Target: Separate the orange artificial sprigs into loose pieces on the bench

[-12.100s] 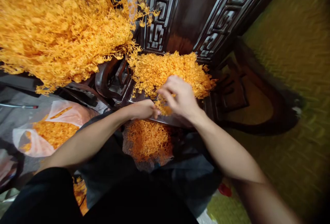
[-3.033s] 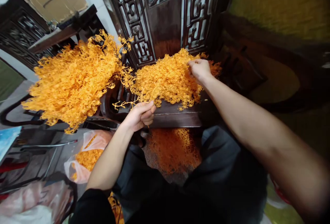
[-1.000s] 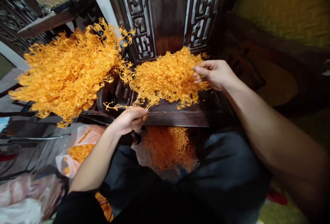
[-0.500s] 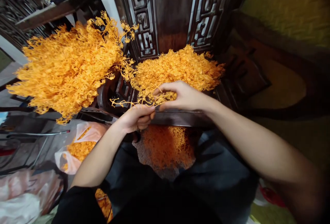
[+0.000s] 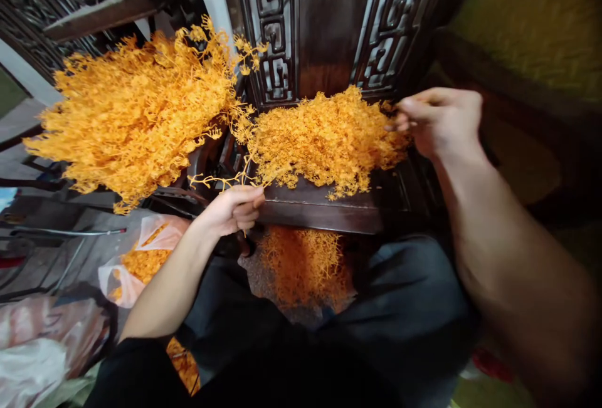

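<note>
My left hand (image 5: 239, 210) is closed, thumb and fingers pinching a thin orange branching sprig (image 5: 214, 180) that looks like plastic. Its forked ends stick out to the left, above the front edge of a dark wooden chair seat (image 5: 324, 217). On that seat lies a heap of small orange sprigs (image 5: 324, 135). At the heap's right end is my right hand (image 5: 439, 121), its fingers curled and pinched together by the outermost pieces. What sits between those fingertips is too small and blurred to name.
A larger orange pile (image 5: 136, 120) rises at the left, some strands reaching toward the seat. Below it stands a plastic bag (image 5: 153, 232) with orange pieces. More orange pieces (image 5: 301, 264) lie under the seat between my knees. A carved chair back (image 5: 332, 38) stands behind the heap.
My right hand has left the sprig by my left hand and moved right and away to the heap's far end. My left hand keeps its pinch, slightly further left.
</note>
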The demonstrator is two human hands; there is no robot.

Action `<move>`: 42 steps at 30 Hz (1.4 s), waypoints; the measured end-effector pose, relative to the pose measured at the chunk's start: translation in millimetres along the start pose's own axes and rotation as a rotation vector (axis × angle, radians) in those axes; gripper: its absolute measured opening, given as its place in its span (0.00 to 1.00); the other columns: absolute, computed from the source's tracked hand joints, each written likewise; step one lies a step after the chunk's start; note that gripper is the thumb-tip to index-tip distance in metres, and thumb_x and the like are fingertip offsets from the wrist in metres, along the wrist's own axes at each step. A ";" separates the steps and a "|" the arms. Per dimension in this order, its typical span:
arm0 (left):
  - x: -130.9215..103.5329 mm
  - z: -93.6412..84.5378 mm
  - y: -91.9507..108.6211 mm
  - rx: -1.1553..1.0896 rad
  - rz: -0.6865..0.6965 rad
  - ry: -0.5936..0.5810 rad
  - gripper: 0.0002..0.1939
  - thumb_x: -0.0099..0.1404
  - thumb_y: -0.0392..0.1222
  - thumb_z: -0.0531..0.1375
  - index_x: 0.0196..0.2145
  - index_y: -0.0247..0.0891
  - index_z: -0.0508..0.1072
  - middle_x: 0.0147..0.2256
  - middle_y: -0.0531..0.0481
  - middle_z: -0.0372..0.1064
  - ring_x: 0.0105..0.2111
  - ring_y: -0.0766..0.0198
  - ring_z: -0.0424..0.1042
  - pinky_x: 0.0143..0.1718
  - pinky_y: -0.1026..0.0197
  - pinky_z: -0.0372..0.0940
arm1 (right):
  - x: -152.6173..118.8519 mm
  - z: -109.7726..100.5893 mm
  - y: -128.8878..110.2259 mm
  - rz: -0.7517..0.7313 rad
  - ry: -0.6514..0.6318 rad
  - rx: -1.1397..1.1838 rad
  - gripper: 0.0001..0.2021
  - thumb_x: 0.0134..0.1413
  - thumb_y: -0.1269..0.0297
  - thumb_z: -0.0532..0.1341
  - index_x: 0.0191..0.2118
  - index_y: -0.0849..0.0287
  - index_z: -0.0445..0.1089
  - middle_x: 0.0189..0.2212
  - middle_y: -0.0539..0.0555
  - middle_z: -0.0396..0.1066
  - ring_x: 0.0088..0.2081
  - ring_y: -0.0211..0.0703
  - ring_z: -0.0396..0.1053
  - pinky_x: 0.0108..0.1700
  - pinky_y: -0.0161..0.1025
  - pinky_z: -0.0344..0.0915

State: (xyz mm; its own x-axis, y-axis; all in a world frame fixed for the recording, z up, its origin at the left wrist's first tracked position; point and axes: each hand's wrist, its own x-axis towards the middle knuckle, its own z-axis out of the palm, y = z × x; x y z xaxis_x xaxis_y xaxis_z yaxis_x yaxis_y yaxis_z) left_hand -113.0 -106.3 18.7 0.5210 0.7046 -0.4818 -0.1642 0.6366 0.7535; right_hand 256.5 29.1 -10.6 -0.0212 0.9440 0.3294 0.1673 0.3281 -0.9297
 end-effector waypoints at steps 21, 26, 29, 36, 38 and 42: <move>-2.0 16.3 4.2 -0.189 0.171 -0.160 0.18 0.74 0.45 0.57 0.26 0.36 0.69 0.14 0.64 0.37 0.14 0.74 0.33 0.13 0.73 0.49 | -36.6 124.4 -39.2 -0.061 -0.498 0.166 0.20 0.60 0.46 0.66 0.37 0.61 0.75 0.26 0.48 0.63 0.29 0.36 0.58 0.32 0.38 0.55; -3.3 20.2 -0.9 -0.223 0.148 -0.204 0.18 0.75 0.45 0.55 0.28 0.36 0.72 0.13 0.64 0.37 0.14 0.73 0.34 0.14 0.72 0.49 | -45.2 124.8 -53.1 -0.110 -0.546 0.242 0.26 0.60 0.53 0.69 0.61 0.57 0.70 0.27 0.45 0.60 0.29 0.35 0.57 0.32 0.37 0.54; 0.5 26.5 -5.0 -0.222 0.132 -0.230 0.18 0.75 0.45 0.54 0.29 0.36 0.73 0.13 0.64 0.37 0.13 0.73 0.34 0.14 0.72 0.49 | -55.7 135.0 -64.2 -0.135 -0.573 0.255 0.18 0.62 0.55 0.67 0.53 0.59 0.73 0.27 0.45 0.58 0.29 0.34 0.55 0.32 0.37 0.53; 4.0 38.3 -11.7 -0.223 0.084 -0.302 0.17 0.73 0.47 0.57 0.28 0.37 0.73 0.12 0.64 0.37 0.13 0.74 0.34 0.14 0.71 0.46 | -65.6 132.4 -74.4 -0.132 -0.535 0.204 0.12 0.61 0.54 0.64 0.42 0.56 0.69 0.29 0.48 0.61 0.31 0.38 0.59 0.35 0.39 0.59; 4.3 41.9 -14.0 -0.201 0.081 -0.320 0.17 0.71 0.48 0.60 0.26 0.37 0.72 0.12 0.64 0.37 0.12 0.74 0.34 0.14 0.71 0.44 | -60.1 125.7 -69.2 -0.226 -0.513 -0.010 0.09 0.63 0.56 0.61 0.39 0.56 0.70 0.31 0.52 0.66 0.34 0.43 0.63 0.38 0.42 0.62; 6.2 45.2 -17.9 -0.119 0.095 -0.212 0.18 0.69 0.49 0.63 0.25 0.37 0.70 0.11 0.64 0.39 0.12 0.75 0.35 0.14 0.70 0.41 | -28.3 103.8 -38.9 -0.408 -0.404 -0.503 0.05 0.61 0.64 0.60 0.39 0.55 0.72 0.37 0.57 0.72 0.41 0.51 0.69 0.44 0.47 0.62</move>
State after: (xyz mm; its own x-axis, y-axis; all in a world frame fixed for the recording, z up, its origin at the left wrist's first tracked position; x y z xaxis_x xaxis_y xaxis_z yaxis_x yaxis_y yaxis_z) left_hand -68.9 -127.5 22.5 0.6603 0.6895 -0.2977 -0.3114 0.6121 0.7269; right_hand 148.3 -6.7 -0.8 -0.5208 0.7227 0.4544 0.4957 0.6893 -0.5283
